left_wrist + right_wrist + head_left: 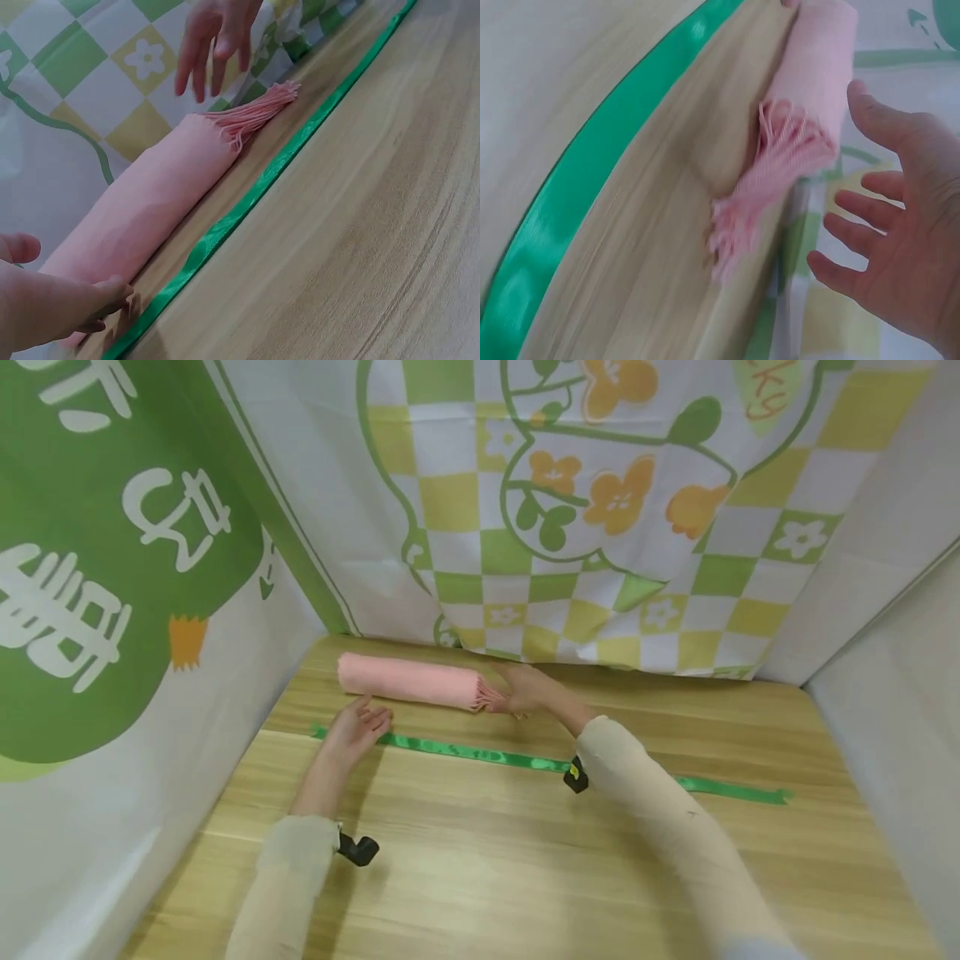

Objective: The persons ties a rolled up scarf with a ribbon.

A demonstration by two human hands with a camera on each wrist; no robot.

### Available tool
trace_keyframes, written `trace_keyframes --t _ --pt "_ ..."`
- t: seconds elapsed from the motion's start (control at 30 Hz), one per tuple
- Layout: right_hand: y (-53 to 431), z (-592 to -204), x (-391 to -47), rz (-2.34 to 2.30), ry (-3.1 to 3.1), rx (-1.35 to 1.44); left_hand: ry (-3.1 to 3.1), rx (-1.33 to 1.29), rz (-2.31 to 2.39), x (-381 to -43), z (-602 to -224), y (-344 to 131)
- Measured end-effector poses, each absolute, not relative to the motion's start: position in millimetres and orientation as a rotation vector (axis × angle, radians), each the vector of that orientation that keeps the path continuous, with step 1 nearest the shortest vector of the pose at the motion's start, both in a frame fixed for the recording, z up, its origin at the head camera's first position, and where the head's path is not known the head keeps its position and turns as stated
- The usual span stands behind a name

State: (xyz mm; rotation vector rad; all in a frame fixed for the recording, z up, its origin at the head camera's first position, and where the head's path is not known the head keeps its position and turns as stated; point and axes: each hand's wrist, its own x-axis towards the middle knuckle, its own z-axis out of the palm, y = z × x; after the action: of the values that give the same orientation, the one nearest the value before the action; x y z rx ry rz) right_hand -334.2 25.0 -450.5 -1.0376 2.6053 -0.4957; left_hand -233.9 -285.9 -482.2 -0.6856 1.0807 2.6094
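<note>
One pink roll (408,681) of cloth, w/ fringe (739,214) loose at its R end, lies along the back of the tabletop (450,868), btwn a green ribbon (480,753) and the printed backdrop (450,500). Ribbon is approx parallel to the roll and beside it, not around it

L hand (354,733) is by the roll's plain end, fingers loosely extended, nothing pinched; fingertips lie right at the near side, but can't tell if they touch. R hand (900,225) is spread, thumb apart from the fingers, holding nothing; R wrist view shows a gap btwn it and the roll, near the fringe end

Step in hand, as a judgement: prob placing or adjusting the finished roll, w/ ribbon laid out ready but not in use. Next move seems to call for both hands to take the roll at its ends & bring it over the ribbon, keeping the layers tight; main risk is the outer edge slipping loose, or the ribbon getting dragged askew

Writing: orange letters (767,397) up top on the backdrop read "cky", rest cut off by the frame edge. Green panel (45,702) on the L wall has big white characters (63,618), tilted & partly cropped, can't be read w/ confidence. No brand or label visible on roll or ribbon; wrist cam (576,775) on the R has a small yellow mark, too tiny to read
</note>
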Motion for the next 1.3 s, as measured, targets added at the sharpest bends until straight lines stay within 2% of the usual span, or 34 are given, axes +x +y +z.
trace_keyframes --t 0.23,0.47,0.8,1.3 --pt "-28 -461 -346 -0.524 2.625 -1.036 1.026 -0.652 2.645 -240 -489 -281" --pt "-54 -474 -359 -0.431 2.717 -0.952 0.931 -0.641 2.727 -254 -491 -263" --pt "-76 -499 -358 -0.306 2.844 -0.840 0.959 -0.670 2.748 -254 -496 -262" --pt "-67 -498 -343 -0.329 3.028 -0.991 0.711 -0.713 2.847 -251 -500 -262"
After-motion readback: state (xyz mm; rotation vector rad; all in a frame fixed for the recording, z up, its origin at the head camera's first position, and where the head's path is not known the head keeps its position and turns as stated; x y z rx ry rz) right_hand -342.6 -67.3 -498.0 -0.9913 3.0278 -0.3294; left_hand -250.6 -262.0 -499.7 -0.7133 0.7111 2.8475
